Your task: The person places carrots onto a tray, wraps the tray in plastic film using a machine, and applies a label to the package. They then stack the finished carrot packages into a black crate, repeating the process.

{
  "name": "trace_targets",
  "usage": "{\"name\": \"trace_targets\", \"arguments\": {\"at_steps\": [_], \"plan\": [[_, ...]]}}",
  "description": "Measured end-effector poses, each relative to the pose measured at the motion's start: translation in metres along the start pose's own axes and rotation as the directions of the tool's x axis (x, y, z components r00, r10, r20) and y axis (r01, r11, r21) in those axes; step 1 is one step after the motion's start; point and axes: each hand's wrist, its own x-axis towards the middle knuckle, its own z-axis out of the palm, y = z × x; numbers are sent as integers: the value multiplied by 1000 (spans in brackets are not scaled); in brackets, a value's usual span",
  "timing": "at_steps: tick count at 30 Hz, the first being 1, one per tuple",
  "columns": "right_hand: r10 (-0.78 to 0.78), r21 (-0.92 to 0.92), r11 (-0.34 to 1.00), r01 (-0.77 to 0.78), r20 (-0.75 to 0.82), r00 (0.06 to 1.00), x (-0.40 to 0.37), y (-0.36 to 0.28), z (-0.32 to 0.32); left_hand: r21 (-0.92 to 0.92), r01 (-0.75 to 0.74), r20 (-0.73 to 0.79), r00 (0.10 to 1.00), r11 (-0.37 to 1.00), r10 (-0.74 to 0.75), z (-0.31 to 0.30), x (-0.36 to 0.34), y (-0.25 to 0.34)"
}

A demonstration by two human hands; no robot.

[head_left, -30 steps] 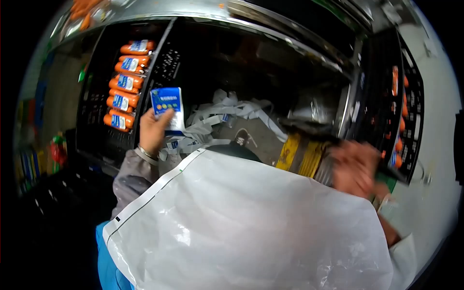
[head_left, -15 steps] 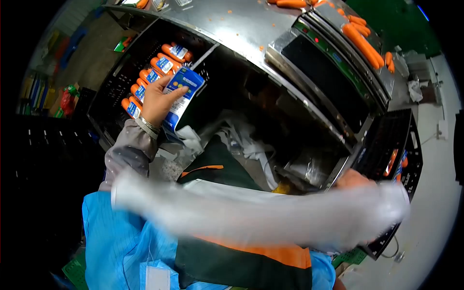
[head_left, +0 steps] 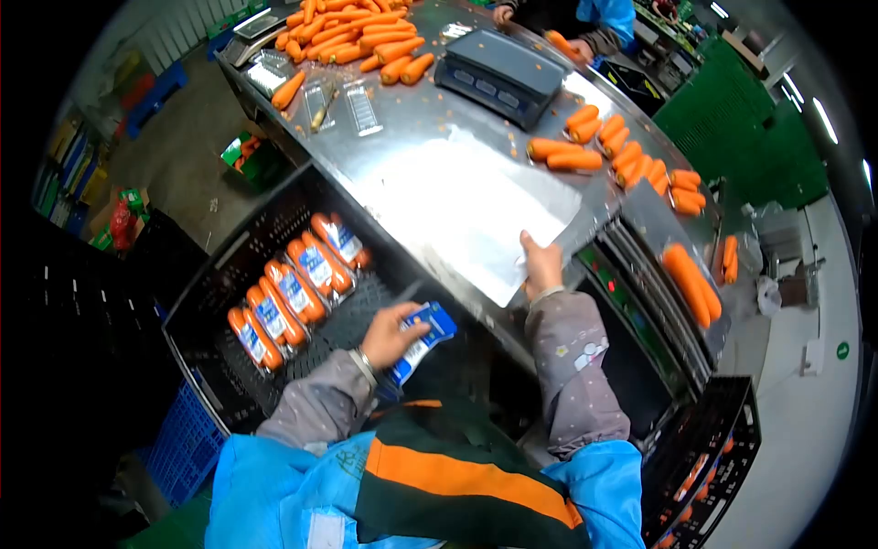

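Observation:
My left hand (head_left: 389, 337) is closed around a blue-and-white printed label (head_left: 433, 320), held beside the near inner edge of a black crate (head_left: 203, 316). In that crate lies a row of wrapped carrot packs (head_left: 293, 291) with blue-and-white labels. My right hand (head_left: 543, 263) grips the near right edge of a white sheet (head_left: 466, 206), its thumb on top and its other fingers mostly hidden. The thin sheet lies spread over the metal table (head_left: 402, 137), and bright glare washes out part of it.
A pile of loose carrots (head_left: 357, 37) and a dark weighing scale (head_left: 501, 75) occupy the far table. More carrots (head_left: 631, 156) lie at right beside a wrapping machine (head_left: 640, 302). Another person's hand (head_left: 580, 50) shows at the far side. A second black crate (head_left: 704, 476) stands at lower right.
The white sheet, blurred in front of my body before, now lies on the table with my right hand at its edge. My left hand with the label appears lower and further right; the view has shifted.

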Motion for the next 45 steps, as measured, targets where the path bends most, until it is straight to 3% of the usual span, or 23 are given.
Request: {"name": "trace_targets", "arguments": {"at_steps": [1,2,3,5,7,9,13,15,18,21,22,25,27,29,30,31,33,35,37,39,41,43,45], "plan": [[18,-76,997,-16,30,999,8,2,12,-37,42,-5,999,998,-43,-3,10,1],[237,-110,967,-231,51,970,9,4,14,-43,33,-16,999,999,-34,-6,21,3],[292,-153,942,-298,-56,955,-14,-19,31,-54,34,-23,999,998,-36,-7,27,1],[193,-266,954,-139,189,963,-47,-13,32,-65,15,-49,999,998,-18,-5,41,6],[172,-335,942,16,524,834,-73,-6,29,-73,67,-29,997,995,-70,-1,49,-3],[396,-372,903,-216,518,758,-85,-7,30,-87,54,-14,998,995,-56,8,54,-13],[447,-306,888,-343,401,799,-82,-1,25,-44,177,-84,980,983,-180,25,53,-18],[429,-361,883,-299,367,825,-81,6,24,-93,245,-122,959,965,-255,33,50,-27],[267,-555,830,53,480,836,-78,25,29,-241,403,-178,876,883,-449,46,54,-49],[-70,-642,525,559,622,780,-73,40,30,-266,459,-197,835,848,-514,48,73,-59],[80,-744,469,476,572,816,-75,31,28,-172,484,-217,831,858,-513,50,79,-63],[234,-810,347,472,562,793,-83,3,29,107,515,-281,836,850,-471,52,86,-51],[260,-739,457,494,643,721,-86,-14,25,231,522,-254,847,821,-467,47,92,-55],[154,-633,554,542,717,680,-85,-34,12,184,449,-275,878,874,-393,43,96,-119],[69,-572,654,495,696,714,-82,-57,-1,196,395,-237,907,897,-348,41,96,-106],[-21,-480,745,463,677,735,-80,-83,-11,361,392,-294,909,846,-295,42,96,-95],[-154,-379,820,429,575,803,-68,-124,-58,321,377,-313,908,869,-278,44,91,-84],[-262,-519,720,460,410,873,-52,-170,-121,420,331,-382,909,845,-166,43,88,-103],[-308,-541,757,366,198,931,-31,-193,-204,419,308,-404,906,854,-129,46,88,-108],[-371,-808,486,333,154,916,-12,-212,-292,435,364,-422,890,823,-171,50,88,-105],[-330,-856,400,328,200,923,5,-193,-370,403,403,-455,867,822,-203,55,83,-91],[-306,-904,293,310,218,927,10,-173,-417,641,317,-462,887,699,22,53,71,-98],[-206,-878,298,374,324,923,11,-166,-427,796,100,-299,922,597,244,102,77,15]]}}
